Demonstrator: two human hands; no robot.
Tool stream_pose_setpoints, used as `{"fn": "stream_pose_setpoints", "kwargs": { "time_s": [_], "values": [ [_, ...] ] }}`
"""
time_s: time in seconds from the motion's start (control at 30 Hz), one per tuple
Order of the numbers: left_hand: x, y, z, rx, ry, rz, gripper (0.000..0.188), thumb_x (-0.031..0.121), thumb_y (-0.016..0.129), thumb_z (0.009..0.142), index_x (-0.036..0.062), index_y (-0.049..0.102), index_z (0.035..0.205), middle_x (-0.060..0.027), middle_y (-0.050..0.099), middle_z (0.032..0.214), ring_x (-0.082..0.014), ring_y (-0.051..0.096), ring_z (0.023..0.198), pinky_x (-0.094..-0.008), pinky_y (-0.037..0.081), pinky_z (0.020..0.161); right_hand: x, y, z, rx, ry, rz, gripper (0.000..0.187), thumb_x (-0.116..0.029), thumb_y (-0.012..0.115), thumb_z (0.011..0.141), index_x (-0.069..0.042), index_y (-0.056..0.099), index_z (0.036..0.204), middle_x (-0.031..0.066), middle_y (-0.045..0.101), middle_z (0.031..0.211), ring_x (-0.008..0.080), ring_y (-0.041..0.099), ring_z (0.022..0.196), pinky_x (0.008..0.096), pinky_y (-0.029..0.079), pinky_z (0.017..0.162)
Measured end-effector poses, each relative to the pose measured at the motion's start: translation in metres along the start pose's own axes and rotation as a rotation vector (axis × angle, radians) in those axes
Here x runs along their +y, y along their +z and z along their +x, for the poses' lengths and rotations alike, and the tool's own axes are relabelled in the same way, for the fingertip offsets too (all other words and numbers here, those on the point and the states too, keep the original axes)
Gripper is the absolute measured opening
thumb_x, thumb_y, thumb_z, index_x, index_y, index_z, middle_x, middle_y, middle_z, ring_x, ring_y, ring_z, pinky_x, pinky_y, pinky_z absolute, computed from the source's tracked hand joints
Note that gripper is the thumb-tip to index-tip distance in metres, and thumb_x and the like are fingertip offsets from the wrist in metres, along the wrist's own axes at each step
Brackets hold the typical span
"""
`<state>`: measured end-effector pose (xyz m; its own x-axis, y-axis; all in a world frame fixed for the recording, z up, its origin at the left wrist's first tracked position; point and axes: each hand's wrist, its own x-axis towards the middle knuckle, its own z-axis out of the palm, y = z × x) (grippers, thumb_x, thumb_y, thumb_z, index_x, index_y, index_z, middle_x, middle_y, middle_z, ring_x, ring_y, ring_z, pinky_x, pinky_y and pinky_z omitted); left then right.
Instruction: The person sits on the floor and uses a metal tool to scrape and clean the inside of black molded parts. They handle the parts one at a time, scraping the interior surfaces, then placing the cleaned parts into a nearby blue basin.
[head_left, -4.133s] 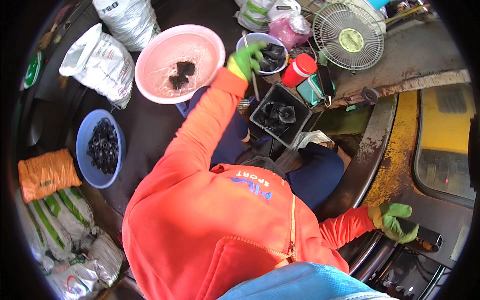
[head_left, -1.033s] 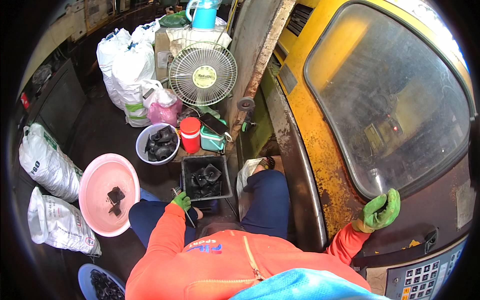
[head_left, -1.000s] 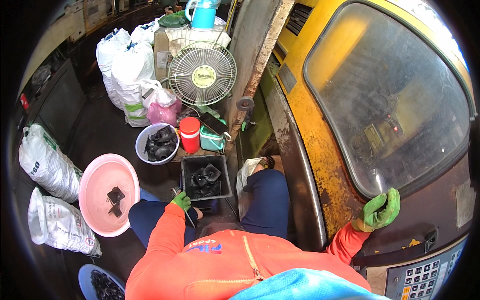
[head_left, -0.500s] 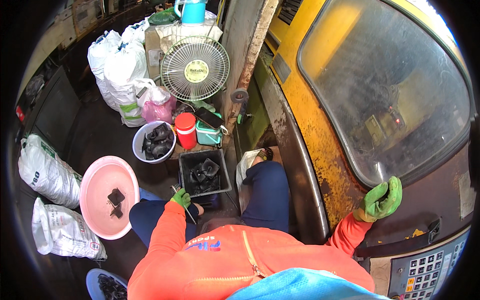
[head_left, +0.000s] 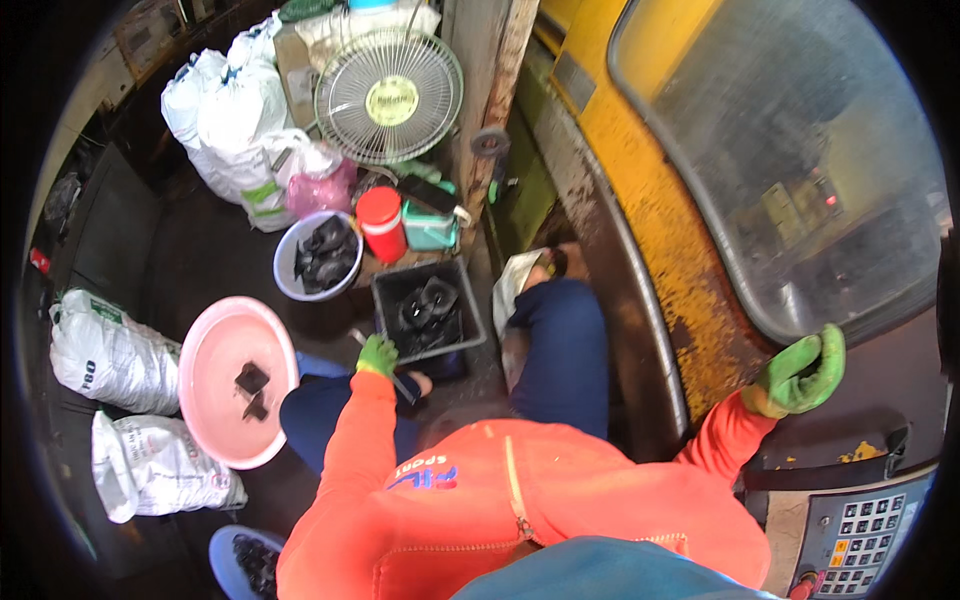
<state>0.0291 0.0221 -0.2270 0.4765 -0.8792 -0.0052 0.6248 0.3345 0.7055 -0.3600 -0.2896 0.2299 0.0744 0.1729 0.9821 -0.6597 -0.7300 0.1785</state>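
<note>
My left hand (head_left: pixel 378 356), in a green glove, is closed around a thin metal tool (head_left: pixel 406 390) whose exact kind is unclear. It is beside the near left corner of a black square bin (head_left: pixel 474 328), which holds black moulded parts (head_left: pixel 430 305). Out to the right, my right hand (head_left: pixel 800 376), also gloved in green, is raised by the lower corner of a machine's window (head_left: pixel 760 180). Its fingers are apart and curved, with nothing between them. Whether it touches the window frame, I cannot tell.
At left, a pink basin (head_left: pixel 215 335) holds two dark pieces. A pale blue basin (head_left: pixel 288 262) of black parts, a red jug (head_left: pixel 382 225) and a fan (head_left: pixel 390 100) stand ahead. White sacks (head_left: pixel 245 130) line the left. A button panel (head_left: pixel 860 540) sits at lower right.
The whole view has shifted and turned slightly. My left hand still grips the thin tool near the bin, and my right hand remains raised by the window corner.
</note>
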Motion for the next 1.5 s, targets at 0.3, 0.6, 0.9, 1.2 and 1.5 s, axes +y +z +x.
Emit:
{"fn": "stream_pose_setpoints", "kwargs": {
  "time_s": [0.3,0.6,0.9,1.2,1.5],
  "values": [
    [0.059,0.142,0.031,0.25,0.299,0.187,0.04,0.012,0.046,0.098,-0.0061,0.039,0.133,-0.0212,0.055,0.123,-0.0317,0.057,0.114,-0.0387,0.048,0.096,-0.153,0.092,-0.089,-0.706,0.583,1.181,0.028,-0.006,0.058,0.085,0.002,0.061,0.111,0.017,0.067,0.099,0.0192,0.065,0.087,0.0303,0.052,0.075],
    [0.113,0.161,0.096,0.237,0.362,0.235,0.045,0.029,0.051,0.098,-0.0011,0.047,0.13,-0.0149,0.058,0.118,-0.0274,0.056,0.112,-0.04,0.045,0.098,-0.287,0.178,-0.2,-1.794,0.584,1.466,0.042,-0.038,0.052,0.092,-0.008,0.059,0.119,0.0126,0.064,0.093,0.026,0.061,0.088,0.0356,0.047,0.08],
    [0.016,-0.04,0.164,0.103,-0.715,2.1,0.042,0.031,0.041,0.094,0.0056,0.06,0.121,-0.0174,0.058,0.124,-0.0316,0.057,0.115,-0.0426,0.044,0.097,-0.236,0.209,-0.168,-1.363,1.672,1.453,0.03,-0.025,0.053,0.095,-0.003,0.059,0.115,-0.0068,0.046,0.07,0.0006,0.036,0.054,0.0165,0.026,0.046],
    [-0.053,-0.088,0.181,0.631,-0.685,1.778,0.034,0.036,0.063,0.084,0.0093,0.069,0.104,-0.0155,0.066,0.109,-0.035,0.062,0.103,-0.0417,0.049,0.089,-0.248,0.21,-0.168,-1.538,1.671,1.523,0.028,-0.03,0.056,0.092,-0.004,0.061,0.102,-0.0068,0.046,0.063,0.0011,0.034,0.048,0.0172,0.024,0.043],
    [0.022,0.021,0.114,0.643,0.126,1.597,0.024,0.024,0.069,0.081,0.0089,0.07,0.1,-0.0144,0.068,0.09,-0.0305,0.065,0.088,-0.0395,0.049,0.076,-0.302,0.216,-0.258,-1.789,1.375,1.109,0.04,-0.034,0.07,0.082,-0.001,0.061,0.102,0.0023,0.059,0.08,0.0114,0.053,0.072,0.0272,0.043,0.068]
  ]
}}
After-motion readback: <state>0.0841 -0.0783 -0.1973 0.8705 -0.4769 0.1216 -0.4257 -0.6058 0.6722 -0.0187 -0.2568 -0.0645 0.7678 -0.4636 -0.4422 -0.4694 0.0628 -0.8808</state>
